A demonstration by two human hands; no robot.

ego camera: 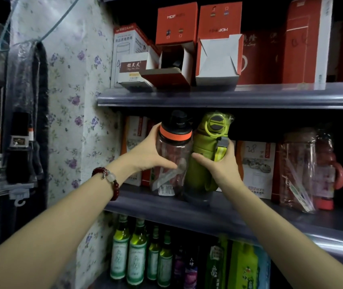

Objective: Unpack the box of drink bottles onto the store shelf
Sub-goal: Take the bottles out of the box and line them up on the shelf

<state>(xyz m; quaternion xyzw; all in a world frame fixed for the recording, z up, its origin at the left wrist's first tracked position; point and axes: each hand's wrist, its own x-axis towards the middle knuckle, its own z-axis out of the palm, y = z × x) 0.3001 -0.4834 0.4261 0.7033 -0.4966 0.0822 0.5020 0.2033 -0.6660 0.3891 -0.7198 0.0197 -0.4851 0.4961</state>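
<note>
Working down from the biggest thing, we have the middle shelf in front of us, its front lip bare below the two bottles we are setting there; cartons stand behind them and a wrapped red bottle sits well apart to the right. Our left hand curls round the clear bottle just under its orange collar, thumb across the front. It looks empty, so we judge it light, hard-walled and a little slick; the waist under the collar seems the safest hold, since the black cap is narrow. Our right hand wraps the green bottle, fingers round the back, thumb on the near side. It is sleeved in thin plastic film, which we expect to slide under the fingers, so a firm hold on the body should beat pulling the strap or lid ring. Both bottles stand upright, touching side by side, bases at or on the shelf. The box itself is out of view.
</note>
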